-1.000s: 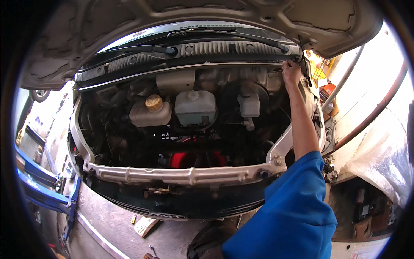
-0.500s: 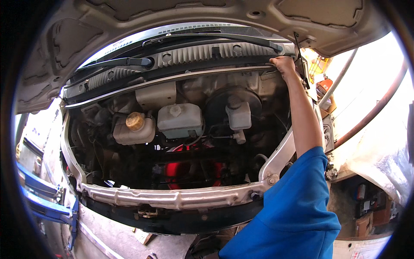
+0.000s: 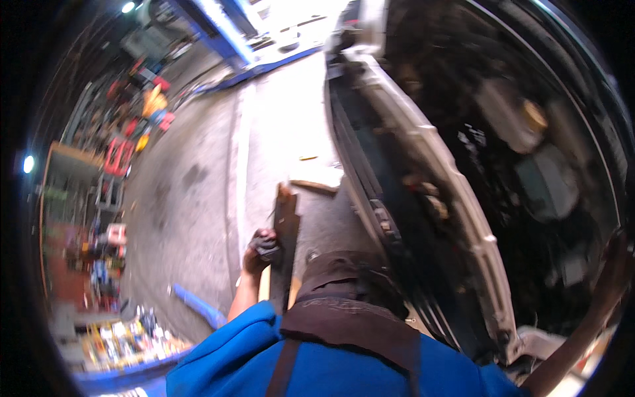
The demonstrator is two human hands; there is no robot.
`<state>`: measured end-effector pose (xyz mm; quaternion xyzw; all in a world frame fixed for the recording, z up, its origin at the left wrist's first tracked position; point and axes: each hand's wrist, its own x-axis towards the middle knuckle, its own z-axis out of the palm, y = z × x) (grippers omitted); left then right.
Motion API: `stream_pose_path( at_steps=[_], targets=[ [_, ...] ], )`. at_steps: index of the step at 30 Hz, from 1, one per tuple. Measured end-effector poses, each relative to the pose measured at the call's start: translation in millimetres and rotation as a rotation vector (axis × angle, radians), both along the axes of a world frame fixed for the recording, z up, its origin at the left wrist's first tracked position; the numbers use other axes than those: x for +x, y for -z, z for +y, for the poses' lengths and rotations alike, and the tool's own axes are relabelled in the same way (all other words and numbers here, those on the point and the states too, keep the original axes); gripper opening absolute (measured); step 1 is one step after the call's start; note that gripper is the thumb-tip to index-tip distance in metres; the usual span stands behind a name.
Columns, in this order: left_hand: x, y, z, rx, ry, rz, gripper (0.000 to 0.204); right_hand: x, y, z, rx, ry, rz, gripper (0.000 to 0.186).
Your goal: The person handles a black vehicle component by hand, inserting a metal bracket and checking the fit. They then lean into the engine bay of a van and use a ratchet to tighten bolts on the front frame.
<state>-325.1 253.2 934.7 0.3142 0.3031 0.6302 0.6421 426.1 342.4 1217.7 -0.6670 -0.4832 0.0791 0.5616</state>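
Observation:
The view is smeared by motion. My left hand (image 3: 256, 253) is low at my left side, fingers curled round something small and dark that I cannot make out. It is right beside a long dark board-like piece (image 3: 286, 228) with a worn brownish end; whether they touch is unclear. At the far right edge, my right hand (image 3: 618, 255) reaches over the open engine bay, dark and blurred, its fingers hard to read. Under that arm's side lie the reservoir with a yellow cap (image 3: 512, 119) and a pale reservoir (image 3: 548, 184). The vehicle's front crossmember (image 3: 456, 178) runs between me and the bay.
Blue lift parts (image 3: 218, 40) stand at the top, and a blue bar (image 3: 197, 306) lies low on the left. A pale wooden block (image 3: 319, 178) is on the concrete floor (image 3: 178, 178). Red and yellow equipment (image 3: 152, 106) and cluttered shelving (image 3: 99, 264) line the left.
My view has swung left and down from the engine bay to the floor. My left hand has come into sight. My right arm still reaches toward the bay, now at the right edge.

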Motion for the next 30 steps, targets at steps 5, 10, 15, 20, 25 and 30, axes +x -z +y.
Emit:
stream_pose_path(
  at_steps=[5, 10, 15, 20, 25, 30],
  targets=[
    [3, -14, -9, 0.332, 0.113, -0.279, 0.043, -245, -3, 22, -0.302, -0.681, -0.093, 0.024],
    [-10, -31, -11, 0.510, 0.184, -0.298, 0.040, -398, -12, 30, -0.434, -1.248, 0.073, 0.020],
    [-61, -22, -33, 0.489, 0.356, -0.504, 0.034, -518, 10, 14, -0.655, -1.556, 0.421, 0.019],
    [-114, -47, -69, 0.525, 0.348, -0.581, 0.034, -636, 33, -25, -0.793, -1.736, 0.765, 0.027],
    [-164, -64, -90, 0.546, 0.304, -0.587, 0.035, -716, 52, -62, -0.421, -1.720, 0.648, 0.020],
    [-184, -58, -94, 0.587, 0.279, -0.628, 0.035, -761, 59, -77, 0.066, -1.634, 0.415, 0.027]
  ],
)
